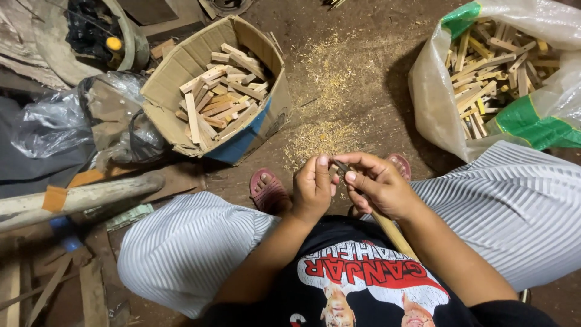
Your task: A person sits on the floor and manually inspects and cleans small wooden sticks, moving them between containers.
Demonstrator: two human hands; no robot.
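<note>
Leftmost, cardboard box (181, 72) on the dirt floor (357, 79), filled with short wood pieces (221, 97). Centre: left hand (312, 188) closed on a small piece, thumb up; right hand (378, 184) touching it, clamped on a blade (342, 168) with a wooden handle (393, 233) running toward the lap. Right: plastic sack (436, 97) of wood strips (490, 66)

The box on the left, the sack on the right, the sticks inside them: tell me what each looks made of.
Box: brown corrugated cardboard, matte, frayed edges. Sack: thin translucent plastic, glossy and creased, with green bands. Sticks: pale bare wood, seemingly unfinished; sawdust lies nearby.
</note>
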